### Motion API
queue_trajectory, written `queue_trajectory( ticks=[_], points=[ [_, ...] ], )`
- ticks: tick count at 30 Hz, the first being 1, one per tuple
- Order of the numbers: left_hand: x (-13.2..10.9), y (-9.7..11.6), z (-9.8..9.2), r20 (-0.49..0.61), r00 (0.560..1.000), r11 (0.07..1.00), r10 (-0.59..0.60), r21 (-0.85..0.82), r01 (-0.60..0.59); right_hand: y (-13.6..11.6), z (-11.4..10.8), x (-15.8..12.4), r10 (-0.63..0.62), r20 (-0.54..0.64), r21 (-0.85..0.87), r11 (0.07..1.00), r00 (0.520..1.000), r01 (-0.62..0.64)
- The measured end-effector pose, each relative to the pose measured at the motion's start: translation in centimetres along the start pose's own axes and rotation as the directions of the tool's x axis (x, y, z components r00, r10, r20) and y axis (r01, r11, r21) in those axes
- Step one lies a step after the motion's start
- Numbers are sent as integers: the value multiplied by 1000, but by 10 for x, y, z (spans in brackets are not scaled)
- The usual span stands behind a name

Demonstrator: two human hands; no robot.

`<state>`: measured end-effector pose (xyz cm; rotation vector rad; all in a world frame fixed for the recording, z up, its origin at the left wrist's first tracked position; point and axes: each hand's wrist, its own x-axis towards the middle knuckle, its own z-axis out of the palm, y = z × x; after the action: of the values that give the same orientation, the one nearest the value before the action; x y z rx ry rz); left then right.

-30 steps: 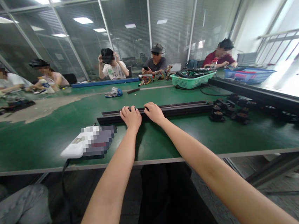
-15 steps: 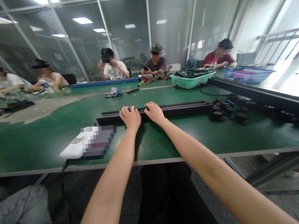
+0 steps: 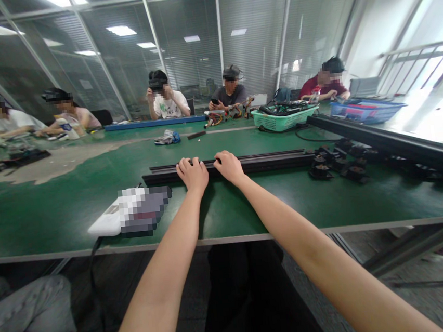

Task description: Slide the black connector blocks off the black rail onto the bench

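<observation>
Long black rails (image 3: 270, 165), which look like metal profiles, lie side by side across the green table in front of me. My left hand (image 3: 194, 175) rests over them left of their middle, its fingers curled down over the far side. Close to its right, my right hand (image 3: 229, 167) grips the same rails with bent fingers. The fingertips of both hands are partly hidden behind the rails. Small black parts (image 3: 320, 169) lie at the rails' right end.
A white device (image 3: 105, 222) with a cable sits near the table's front edge, left. A longer black rail (image 3: 391, 136) runs along the right. Behind stand a green basket (image 3: 285, 119) of cables and a blue bin (image 3: 369, 111). Several people sit along the far side.
</observation>
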<state>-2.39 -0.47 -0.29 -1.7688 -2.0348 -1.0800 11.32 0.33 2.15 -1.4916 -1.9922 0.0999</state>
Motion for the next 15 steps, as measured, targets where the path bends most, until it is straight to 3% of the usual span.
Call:
queue_trajectory(
  ticks=[15],
  points=[
    [-1,3,-5,19,1000,1000,-6,6,6,-2,-4,-2,38,5,-64,997,999,-37]
  ],
)
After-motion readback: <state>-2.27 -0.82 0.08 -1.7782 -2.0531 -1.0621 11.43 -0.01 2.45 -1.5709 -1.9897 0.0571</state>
